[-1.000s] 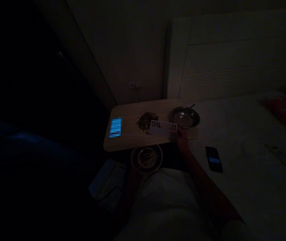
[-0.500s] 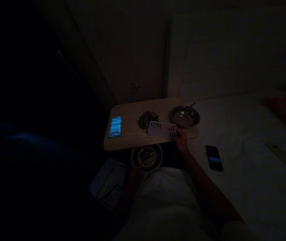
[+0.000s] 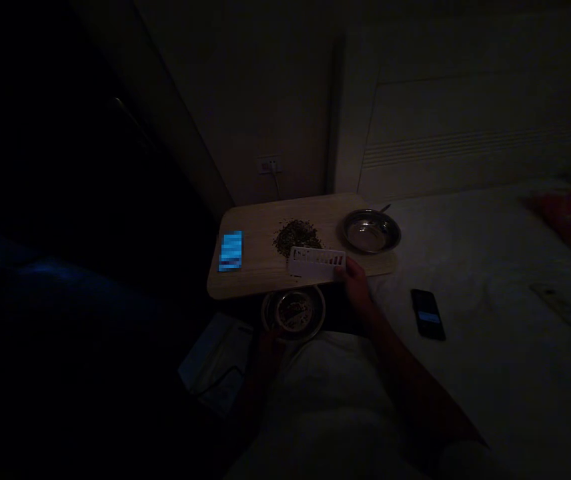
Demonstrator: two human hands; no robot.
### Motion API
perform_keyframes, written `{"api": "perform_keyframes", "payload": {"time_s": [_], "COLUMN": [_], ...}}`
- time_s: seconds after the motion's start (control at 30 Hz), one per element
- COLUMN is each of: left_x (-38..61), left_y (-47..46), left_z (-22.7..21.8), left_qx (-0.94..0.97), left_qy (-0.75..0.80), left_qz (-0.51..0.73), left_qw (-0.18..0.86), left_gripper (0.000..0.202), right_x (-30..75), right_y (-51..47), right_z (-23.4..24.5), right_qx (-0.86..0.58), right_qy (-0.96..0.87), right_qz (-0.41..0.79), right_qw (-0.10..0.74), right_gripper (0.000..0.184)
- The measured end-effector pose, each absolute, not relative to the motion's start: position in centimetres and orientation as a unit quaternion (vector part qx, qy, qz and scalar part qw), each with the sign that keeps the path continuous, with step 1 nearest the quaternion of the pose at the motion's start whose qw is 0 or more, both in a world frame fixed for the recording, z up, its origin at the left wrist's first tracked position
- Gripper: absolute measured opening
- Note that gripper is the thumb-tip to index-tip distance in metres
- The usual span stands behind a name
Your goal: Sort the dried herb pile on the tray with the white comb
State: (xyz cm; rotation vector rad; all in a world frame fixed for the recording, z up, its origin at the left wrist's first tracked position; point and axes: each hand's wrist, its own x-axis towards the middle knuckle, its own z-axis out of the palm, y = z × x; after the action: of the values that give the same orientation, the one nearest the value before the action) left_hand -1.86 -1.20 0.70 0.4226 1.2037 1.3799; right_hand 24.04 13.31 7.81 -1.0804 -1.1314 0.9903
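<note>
My right hand [image 3: 358, 283] is closed on the right end of a white slotted plastic piece [image 3: 310, 267], held over the front part of a wooden board [image 3: 255, 277]. Just behind that piece lies a loose pile of small dark bits [image 3: 295, 233], too dim to name. Below the board's front edge, a metal bowl [image 3: 318, 320] has dark bits scattered in its bottom. My left hand [image 3: 270, 343] grips the near left rim of this bowl; its fingers are mostly lost in shadow.
A second metal bowl [image 3: 370, 232] sits at the board's right end, a thin handle behind it. A lit, blurred screen [image 3: 230, 251] lies at the left end. On the white bedding [image 3: 490, 360] rests a dark phone [image 3: 428, 315]. A plugged cable hangs from the wall socket [image 3: 269, 165].
My right hand has drawn the slotted plastic piece slightly left and toward me, from the pile's edge to the board's front. The left hand and its bowl stay almost where they were.
</note>
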Motion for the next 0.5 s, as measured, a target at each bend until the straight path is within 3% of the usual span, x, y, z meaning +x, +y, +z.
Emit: {"api": "perform_keyframes", "payload": {"time_s": [0.33,0.5], "left_x": [-1.3,-1.6], "left_y": [-0.9,-1.0], "left_z": [0.2,0.5], "left_qx": [0.172,0.183], "left_qy": [0.521,0.519], "left_qz": [0.587,0.598], "left_qw": [0.595,0.583], "left_gripper": [0.032,0.034], "right_x": [24.8,25.2], "right_y": [12.9,13.9], "right_z": [8.5,8.5], "right_qx": [-0.448,-0.478], "right_qy": [-0.484,-0.441], "right_qz": [0.524,0.449], "right_qw": [0.539,0.613], "right_gripper": [0.038,0.035]}}
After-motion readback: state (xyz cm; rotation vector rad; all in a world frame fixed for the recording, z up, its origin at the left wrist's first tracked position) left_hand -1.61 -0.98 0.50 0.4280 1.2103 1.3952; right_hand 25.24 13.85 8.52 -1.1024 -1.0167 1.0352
